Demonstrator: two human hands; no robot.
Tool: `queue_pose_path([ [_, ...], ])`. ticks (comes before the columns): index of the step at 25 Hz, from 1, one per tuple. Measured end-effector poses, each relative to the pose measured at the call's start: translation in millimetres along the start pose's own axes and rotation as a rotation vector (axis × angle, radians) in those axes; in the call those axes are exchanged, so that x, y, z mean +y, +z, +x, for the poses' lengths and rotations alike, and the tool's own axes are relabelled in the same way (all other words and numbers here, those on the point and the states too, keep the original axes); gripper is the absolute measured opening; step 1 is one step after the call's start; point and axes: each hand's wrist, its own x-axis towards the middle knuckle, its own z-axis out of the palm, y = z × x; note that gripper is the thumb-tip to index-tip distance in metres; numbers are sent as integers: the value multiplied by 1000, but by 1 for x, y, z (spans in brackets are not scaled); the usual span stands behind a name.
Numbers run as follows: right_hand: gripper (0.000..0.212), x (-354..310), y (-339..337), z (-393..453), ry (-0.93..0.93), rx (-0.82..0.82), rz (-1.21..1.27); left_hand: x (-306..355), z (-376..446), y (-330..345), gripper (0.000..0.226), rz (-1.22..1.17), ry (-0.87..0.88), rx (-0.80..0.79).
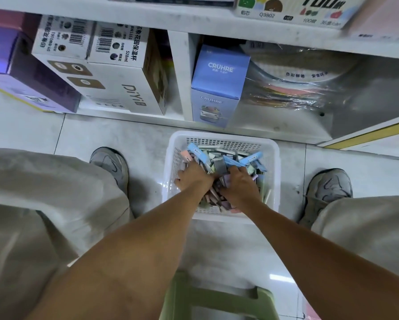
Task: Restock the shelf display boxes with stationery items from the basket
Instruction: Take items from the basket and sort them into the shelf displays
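Note:
A white plastic basket [221, 138] stands on the floor between my feet. It holds a heap of small pastel stationery packs [249, 159] in blue, pink, green and purple. Both my hands are down inside the basket. My left hand [192, 177] has its fingers curled into the packs on the left side of the heap. My right hand [239, 184] grips a bunch of packs in the middle, fingers curled round them. What lies under the hands is hidden.
The bottom shelf ahead holds white DiYi cartons [115, 88], a purple box [20, 77], a blue CRUHRE box [217, 88] and a plastic-wrapped bundle [297, 84]. A display box [291, 12] sits on the shelf above. A green stool [217, 299] is under me.

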Motion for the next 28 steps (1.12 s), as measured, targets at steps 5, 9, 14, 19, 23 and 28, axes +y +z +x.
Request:
queue_pose_path([
  [5, 41, -4, -1, 0, 30, 17, 54, -9, -2, -7, 58, -293, 149, -54],
  [9, 48, -3, -5, 4, 137, -20, 131, 2, -3, -7, 40, -449, 73, -173],
  [14, 47, 5, -20, 15, 276, -20, 436, -1, 6, -30, 33, -441, 106, -334],
  [19, 56, -3, -21, 11, 249, -156, 826, -3, 0, -34, 56, -550, 23, -431],
  [23, 42, -5, -25, 11, 176, -253, 903, -5, -4, -34, 28, -701, 28, -510],
  [28, 41, -7, -41, 14, -34, -513, 860, -8, -3, -33, 34, -740, 75, -587],
])
